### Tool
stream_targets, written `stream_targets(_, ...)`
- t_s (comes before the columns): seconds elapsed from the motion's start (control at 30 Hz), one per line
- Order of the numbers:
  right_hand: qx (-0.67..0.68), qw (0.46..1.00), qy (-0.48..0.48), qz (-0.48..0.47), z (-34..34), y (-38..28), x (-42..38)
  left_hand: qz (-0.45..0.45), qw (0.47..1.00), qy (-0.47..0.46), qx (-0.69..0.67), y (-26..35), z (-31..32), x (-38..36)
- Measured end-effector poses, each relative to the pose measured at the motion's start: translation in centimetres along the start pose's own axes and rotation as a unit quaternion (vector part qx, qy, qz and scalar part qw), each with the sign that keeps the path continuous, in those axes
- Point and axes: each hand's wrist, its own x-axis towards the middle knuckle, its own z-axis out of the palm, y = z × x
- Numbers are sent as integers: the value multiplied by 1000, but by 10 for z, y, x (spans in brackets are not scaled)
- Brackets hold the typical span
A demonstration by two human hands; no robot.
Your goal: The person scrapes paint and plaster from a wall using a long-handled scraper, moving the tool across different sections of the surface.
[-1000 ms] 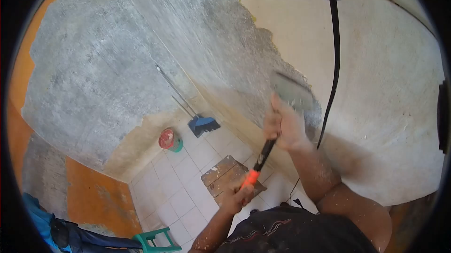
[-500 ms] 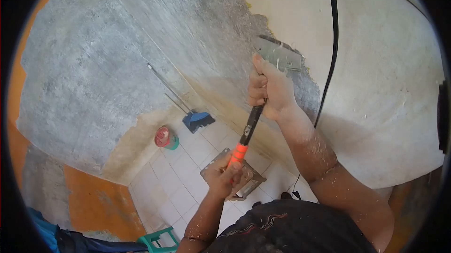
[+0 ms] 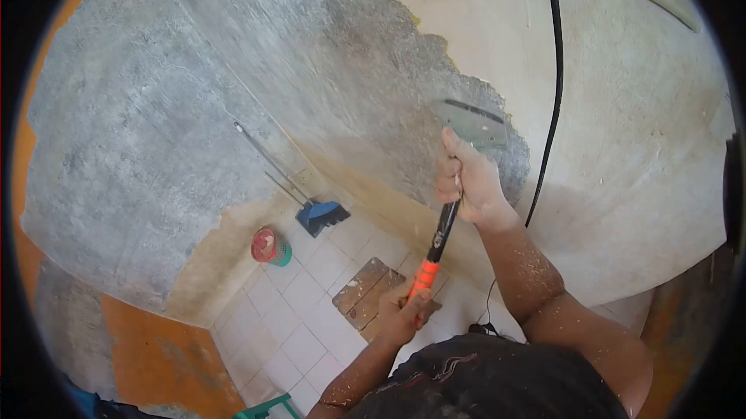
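A long-handled wall scraper with a black shaft (image 3: 444, 234), an orange grip and a wide flat blade (image 3: 475, 125) slants up across the middle of the view. My right hand (image 3: 470, 178) is wrapped round the shaft just below the blade head, thumb pointing up towards it. Lower down, my left hand (image 3: 406, 316) closes round the end of the orange grip (image 3: 424, 277). The blade lies against or close over the bare grey wall (image 3: 373, 77), beside the ragged edge of the cream paint (image 3: 614, 123). Pale flakes speckle my right forearm.
Below stands a brown stool (image 3: 365, 295) on white tiles. A blue broom and dustpan (image 3: 320, 217) lean in the corner by a red and green basket (image 3: 272, 246). A black cable (image 3: 556, 85) hangs down the wall at right. A green stool (image 3: 268, 408) shows at the bottom.
The scraper and both my hands have moved down and right in the view, and the blade sits lower. My view has also shifted slightly. Both hands keep their grip.
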Motion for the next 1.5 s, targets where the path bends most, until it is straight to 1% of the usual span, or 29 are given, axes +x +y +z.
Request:
stream_targets(0.03,-4,1000,-1,-4,3,-5,5,4,1000,-3,-2,1,-2,6)
stream_targets(0.1,6,998,-56,-7,10,-15,13,32,994,31,98,6,-7,16)
stream_targets(0.13,6,999,-51,-4,17,-16,13,23,999,30,20,29,0,18)
stream_targets(0.23,24,995,-85,-48,32,-19,16,29,999,12,41,46,-11,18)
stream_targets(0.3,14,998,-10,-52,13,-5,11,30,999,13,38,20,-10,8)
stream_targets(0.33,18,999,-31,-21,2,3,9,4,1000,5,13,4,-12,2)
stream_targets(0.37,16,999,-35,-24,-3,2,14,-19,1000,-5,-9,-5,-15,3)
stream_targets(0.4,4,999,-44,-24,-1,-1,14,-27,997,-21,-73,7,-5,3)
stream_targets(0.43,-7,999,-49,-20,2,-3,11,-28,997,-21,-76,14,-4,9)
stream_targets(0.47,-8,999,-45,-16,10,-8,11,0,1000,3,-20,24,-6,14)
stream_targets(0.5,7,996,-79,-28,29,-19,16,28,999,27,38,35,-9,19)
stream_targets(0.57,28,992,-117,-46,38,-22,19,57,998,1,39,53,-18,20)
stream_targets(0.63,45,993,-102,-42,28,-13,20,45,995,22,91,45,-20,15)
stream_targets(0.67,44,993,-104,-42,20,-6,17,17,998,42,45,39,-9,10)
stream_targets(0.73,19,999,-17,-21,11,2,8,-7,1000,18,19,23,-10,5)
stream_targets(0.77,17,999,-21,-24,13,-2,14,-31,999,-6,-9,20,-12,7)
stream_targets(0.8,4,998,-41,-39,22,-10,18,0,990,23,139,26,-14,14)
stream_targets(0.83,-7,997,-59,-53,28,-14,20,-6,990,23,136,38,-19,18)
stream_targets(0.87,-8,997,-56,-49,34,-17,23,18,996,6,88,53,-25,23)
stream_targets(0.9,7,994,-93,-61,42,-20,27,45,998,-12,43,66,-27,27)
stream_targets(0.97,27,987,-135,-79,46,-18,29,38,998,16,49,75,-25,24)
stream_targets(1.03,37,995,-62,-72,30,-5,24,19,999,27,42,53,-18,14)
stream_targets(1.1,40,993,-94,-55,18,-3,15,30,999,-3,43,40,-22,14)
stream_targets(1.17,41,991,-121,-33,20,-12,19,16,991,11,131,42,-19,20)
stream_targets(1.3,26,985,-146,-87,51,-26,29,62,996,11,67,76,-28,33)
stream_targets(1.37,26,992,-84,-90,44,-16,26,65,992,23,107,61,-24,23)
stream_targets(1.4,26,992,-85,-91,34,-9,20,43,995,16,90,44,-25,17)
stream_targets(1.47,33,997,-66,-28,19,-5,12,-8,999,19,37,36,-13,12)
stream_targets(1.5,30,997,-68,-31,24,-12,16,-4,999,16,36,39,-14,20)
